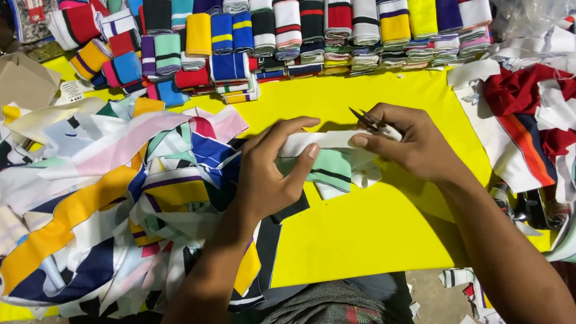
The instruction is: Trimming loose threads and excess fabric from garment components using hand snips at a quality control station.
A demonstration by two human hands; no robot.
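Ribbed white cloth, a knit strip [320,140] with a mint and black striped end, lay stretched between both hands over the yellow table [370,223], just past its middle toward 12 o'clock. Left hand [269,173] had its grip pinching the strip's near end, thumb and forefinger pressed together on it. Right hand [412,145] pinched the other end while also holding small snips [366,120], their blades pointing to 10 o'clock, close above the cloth. A slip looked likely to nick the left fingertips [312,150], since they sat near the points; the loose pile of strips [100,205] at 9 o'clock could also snag the free end
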